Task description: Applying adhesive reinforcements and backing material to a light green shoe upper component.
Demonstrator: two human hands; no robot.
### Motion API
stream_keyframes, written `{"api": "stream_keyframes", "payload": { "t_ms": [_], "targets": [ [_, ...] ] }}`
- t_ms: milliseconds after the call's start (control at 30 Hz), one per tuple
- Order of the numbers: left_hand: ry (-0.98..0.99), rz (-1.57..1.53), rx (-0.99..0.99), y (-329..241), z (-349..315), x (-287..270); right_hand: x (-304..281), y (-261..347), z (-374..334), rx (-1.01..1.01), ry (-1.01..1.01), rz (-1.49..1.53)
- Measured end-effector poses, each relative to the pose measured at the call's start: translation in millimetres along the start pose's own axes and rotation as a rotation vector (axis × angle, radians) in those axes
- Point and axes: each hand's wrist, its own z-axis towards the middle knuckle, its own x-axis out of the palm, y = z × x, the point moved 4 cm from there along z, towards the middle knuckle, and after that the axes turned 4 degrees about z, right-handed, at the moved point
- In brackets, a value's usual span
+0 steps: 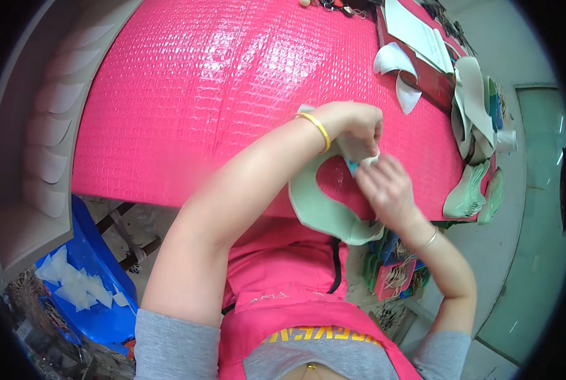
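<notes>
A pale green curved piece of sheet material (pixel 324 206), shaped like an open loop, hangs over the near edge of the pink table. Above it, my left hand (pixel 358 123) reaches across with a gold bangle on the wrist, its fingers pinched at the piece's upper end. Close against those fingertips, my right hand (pixel 387 190) is closed at the same end, slightly blurred. A small white bit (pixel 370 160) shows between the two hands, with a blue patch (pixel 351 166) beside it. What exactly each fingertip grips is partly hidden.
Pink quilted covering (pixel 188 82) spans the table. White cut pieces (pixel 397 60) and a paper pad (pixel 416 31) lie at the far right. Stacked green pieces (pixel 467 193) sit on the right edge. A blue bin (pixel 96 316) holds white scraps; a grey shelf (pixel 80 126) stands left.
</notes>
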Motion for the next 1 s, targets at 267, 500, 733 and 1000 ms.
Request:
{"api": "stream_keyframes", "payload": {
  "t_ms": [267,500,733,1000],
  "targets": [
    [-0.031,-0.110,-0.019,-5,-19,0,5,-7,-7,0.100,-0.044,0.131],
    [-0.257,0.196,-0.039,-8,-25,2,16,11,-12,0.176,0.041,0.219],
    [-0.833,0.208,-0.104,-54,-140,56,24,-16,20,0.314,-0.077,0.319],
    [-0.819,0.629,-0.283,-50,-138,92,33,-34,34,0.526,0.143,0.496]
  ]
}}
